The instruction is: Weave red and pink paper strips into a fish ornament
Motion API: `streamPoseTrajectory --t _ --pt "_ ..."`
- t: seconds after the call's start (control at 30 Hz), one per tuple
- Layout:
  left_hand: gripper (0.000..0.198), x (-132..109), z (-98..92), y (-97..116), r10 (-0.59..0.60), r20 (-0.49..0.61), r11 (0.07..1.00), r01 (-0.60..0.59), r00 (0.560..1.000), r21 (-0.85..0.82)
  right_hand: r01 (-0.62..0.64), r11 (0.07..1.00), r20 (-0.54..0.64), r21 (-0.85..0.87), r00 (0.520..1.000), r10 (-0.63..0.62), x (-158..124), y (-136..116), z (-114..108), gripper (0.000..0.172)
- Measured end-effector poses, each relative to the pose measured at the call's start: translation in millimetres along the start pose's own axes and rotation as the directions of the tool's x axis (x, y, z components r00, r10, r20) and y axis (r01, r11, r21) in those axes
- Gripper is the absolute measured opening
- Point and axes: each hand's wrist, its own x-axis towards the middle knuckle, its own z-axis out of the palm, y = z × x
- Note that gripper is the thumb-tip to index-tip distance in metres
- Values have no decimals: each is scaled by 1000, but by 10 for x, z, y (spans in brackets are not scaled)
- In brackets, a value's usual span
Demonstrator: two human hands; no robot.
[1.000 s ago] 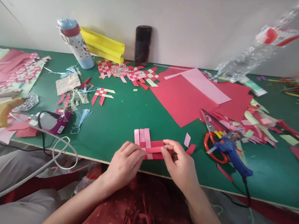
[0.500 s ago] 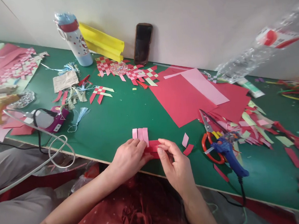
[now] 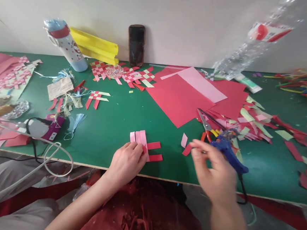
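Observation:
A small weave of pink and red paper strips (image 3: 147, 148) lies near the front edge of the green table (image 3: 116, 121). My left hand (image 3: 126, 161) rests on its left side, fingers curled and pressing the strips down. My right hand (image 3: 213, 168) is off the weave, blurred by motion, hovering just left of the blue glue gun (image 3: 229, 151) with fingers loosely apart and nothing in them. Red-handled scissors (image 3: 206, 126) lie behind the glue gun. Two small paper scraps (image 3: 185, 144) sit between the weave and my right hand.
Red and pink paper sheets (image 3: 189, 94) lie mid-table, with a heap of strip offcuts (image 3: 252, 121) to the right. Finished weaves (image 3: 123, 74), a phone (image 3: 136, 45), a water bottle (image 3: 64, 44), yellow folded paper (image 3: 95, 47) stand at the back. A cable (image 3: 40, 163) hangs left.
My right hand has left the weave and swung right toward the blue glue gun. My left hand stays on the strips. The view has shifted slightly right.

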Motion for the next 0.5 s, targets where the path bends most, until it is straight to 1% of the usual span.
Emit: streamPoseTrajectory --t 0.07,0.1,0.13,0.2,0.3,0.4,0.5 --pt "23 -14 5 -2 9 -11 1000 -9 1000 -4 -21 979 -149 -200 989 -9 21 262 -217 28" --pt "24 -22 8 -3 13 -20 1000 -13 1000 -6 -44 958 -184 -283 983 -9 20 395 -313 31" --pt "25 -30 11 -5 16 -26 1000 -16 1000 -7 -60 936 -192 -346 981 -9 11 523 -392 35" --pt "27 -45 16 -11 11 -32 1000 -11 999 -9 -78 902 -150 -425 989 15 -28 742 -490 47" --pt "26 -57 24 -23 6 -19 1000 -7 1000 -29 -111 886 -82 -450 993 83 -86 935 -494 57" --pt "25 -59 33 -29 4 -20 999 -5 1000 -48 -162 894 -43 -418 986 159 -87 963 -437 57" --pt "26 -54 41 -27 8 -32 999 -10 999 -44 -260 879 -9 -400 960 280 -38 909 -416 52"
